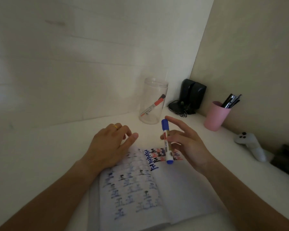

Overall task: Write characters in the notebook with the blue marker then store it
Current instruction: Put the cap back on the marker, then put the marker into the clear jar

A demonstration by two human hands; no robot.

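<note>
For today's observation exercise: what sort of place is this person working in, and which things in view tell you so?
Probably a desk in a home study corner. An open notebook filled with written characters lies on the white desk, a pink cup holds pens, and a clear jar stores a marker by the wall.

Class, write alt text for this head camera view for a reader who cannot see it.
A right hand holds a capped blue marker upright above an open notebook of repeated handwritten characters, while the left hand rests on its left page. Behind stands a clear jar holding a red marker.

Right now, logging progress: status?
Right hand holds capped blue marker upright. Left hand flat on notebook. Clear jar ahead, unobstructed.
</note>
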